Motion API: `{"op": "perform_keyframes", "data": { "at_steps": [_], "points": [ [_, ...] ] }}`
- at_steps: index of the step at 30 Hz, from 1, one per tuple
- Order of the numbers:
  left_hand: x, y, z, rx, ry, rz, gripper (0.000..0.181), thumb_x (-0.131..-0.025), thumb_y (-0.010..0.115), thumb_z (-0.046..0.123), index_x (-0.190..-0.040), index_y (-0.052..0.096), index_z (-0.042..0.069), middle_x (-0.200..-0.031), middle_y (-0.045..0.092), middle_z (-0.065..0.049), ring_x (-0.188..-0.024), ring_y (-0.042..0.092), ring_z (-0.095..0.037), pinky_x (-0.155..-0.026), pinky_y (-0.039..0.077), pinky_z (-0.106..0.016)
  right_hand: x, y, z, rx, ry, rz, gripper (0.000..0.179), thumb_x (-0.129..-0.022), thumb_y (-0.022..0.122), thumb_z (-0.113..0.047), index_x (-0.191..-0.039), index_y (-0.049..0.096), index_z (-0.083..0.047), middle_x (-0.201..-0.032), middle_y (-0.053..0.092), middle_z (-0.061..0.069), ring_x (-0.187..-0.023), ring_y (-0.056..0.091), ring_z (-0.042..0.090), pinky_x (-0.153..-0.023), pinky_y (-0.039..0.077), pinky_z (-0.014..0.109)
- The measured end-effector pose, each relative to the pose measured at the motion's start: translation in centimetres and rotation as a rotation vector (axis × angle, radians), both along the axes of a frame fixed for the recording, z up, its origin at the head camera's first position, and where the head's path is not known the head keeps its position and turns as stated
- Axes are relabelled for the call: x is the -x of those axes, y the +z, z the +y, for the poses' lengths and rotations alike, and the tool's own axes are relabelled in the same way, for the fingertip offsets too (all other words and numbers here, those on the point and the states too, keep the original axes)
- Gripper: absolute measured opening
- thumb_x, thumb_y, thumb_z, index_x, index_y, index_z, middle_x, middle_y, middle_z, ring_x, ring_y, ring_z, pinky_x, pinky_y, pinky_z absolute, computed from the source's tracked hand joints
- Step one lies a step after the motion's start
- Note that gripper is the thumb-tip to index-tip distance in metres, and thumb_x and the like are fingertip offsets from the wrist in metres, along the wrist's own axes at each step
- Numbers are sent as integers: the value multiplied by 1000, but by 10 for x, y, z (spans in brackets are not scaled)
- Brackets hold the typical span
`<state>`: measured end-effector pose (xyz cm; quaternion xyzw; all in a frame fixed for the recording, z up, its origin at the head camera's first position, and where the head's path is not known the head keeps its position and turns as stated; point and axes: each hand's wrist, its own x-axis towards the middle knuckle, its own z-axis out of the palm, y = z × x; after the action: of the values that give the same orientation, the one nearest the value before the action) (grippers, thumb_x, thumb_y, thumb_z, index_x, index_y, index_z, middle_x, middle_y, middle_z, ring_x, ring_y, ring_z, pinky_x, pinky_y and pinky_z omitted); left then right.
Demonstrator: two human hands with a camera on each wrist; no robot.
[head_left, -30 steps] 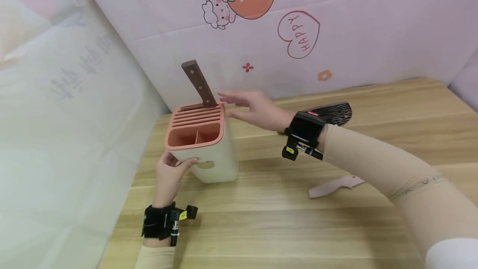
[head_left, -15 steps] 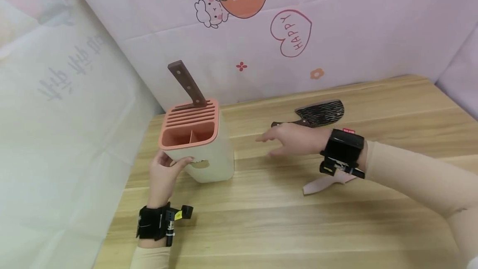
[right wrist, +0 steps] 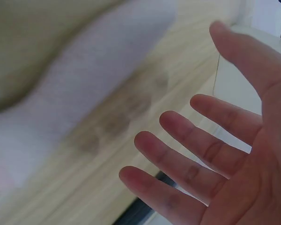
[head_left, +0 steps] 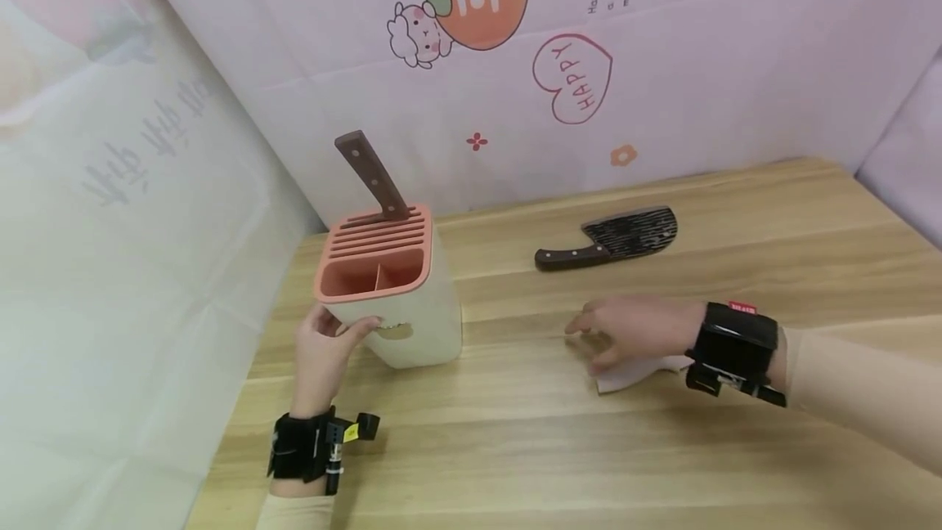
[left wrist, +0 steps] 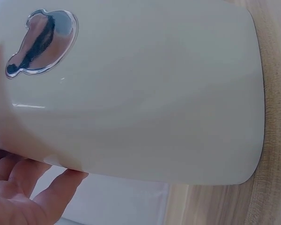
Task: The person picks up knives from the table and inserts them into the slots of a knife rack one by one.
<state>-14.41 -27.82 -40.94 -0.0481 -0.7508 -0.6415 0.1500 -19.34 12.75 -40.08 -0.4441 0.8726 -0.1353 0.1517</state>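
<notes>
A cream knife block [head_left: 441, 309] with a slotted coral top stands at the left of the table. My left hand [head_left: 320, 358] holds its front left corner, thumb on the front face and fingers along the side. In the left wrist view those fingers [left wrist: 65, 187] lie against the block's wall. From a back slot a knife's brown riveted handle [head_left: 371, 174] sticks up at a tilt; its blade is hidden inside. My right hand [head_left: 640, 325] hovers over a pale pink tool with a handle [head_left: 625, 376], covering much of it. Its fingers are spread and hold nothing.
Behind the right hand a cleaver [head_left: 625, 235] with a dark patterned blade lies flat, handle toward the block. A printed cloth [head_left: 500, 105] hangs behind the table [head_left: 500, 464], and a pale sheet [head_left: 147, 285] borders it on the left.
My right hand has moved away from the knife handle, rightward and toward me, to above the pink tool. The left hand keeps its hold on the knife block.
</notes>
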Motion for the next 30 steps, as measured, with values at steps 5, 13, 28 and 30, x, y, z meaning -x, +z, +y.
{"op": "perform_keyframes", "data": {
  "at_steps": [5, 13, 28, 30],
  "points": [
    [1, 1, 2, 25, -1, 5, 56, -82, 77, 4, -133, 54, 11, -128, 57, -11, -115, 54, -24, -93, 51, -27, -10, -10, 17, 0, -11, -15, 66, -71, 82, -48, -122, 63, -11, -104, 61, -2, -86, 54, 11, -73, 52, 30],
    [-2, 2, 2, 35, 7, 3, 57, -82, 77, 2, -133, 53, 10, -128, 56, -11, -116, 54, -23, -93, 51, -26, -23, -26, 33, 86, 33, 16, 57, -63, 87, -33, -114, 67, -16, -104, 60, -8, -88, 55, 7, -76, 54, 27],
    [-10, 1, 1, 58, 46, -34, 58, -81, 78, 2, -133, 54, 11, -127, 57, -10, -116, 55, -20, -92, 51, -26, -29, -33, 34, 91, 93, 119, 47, -61, 85, 1, -104, 74, -14, -98, 62, -4, -88, 59, 7, -71, 55, 18],
    [-7, 3, 2, 59, 45, -26, 58, -81, 77, 2, -133, 54, 11, -127, 57, -10, -115, 55, -20, -92, 52, -26, -27, -30, 35, 96, 89, 105, 45, -62, 84, 1, -103, 75, -14, -96, 63, -5, -86, 58, 5, -70, 54, 17]
  ]
}}
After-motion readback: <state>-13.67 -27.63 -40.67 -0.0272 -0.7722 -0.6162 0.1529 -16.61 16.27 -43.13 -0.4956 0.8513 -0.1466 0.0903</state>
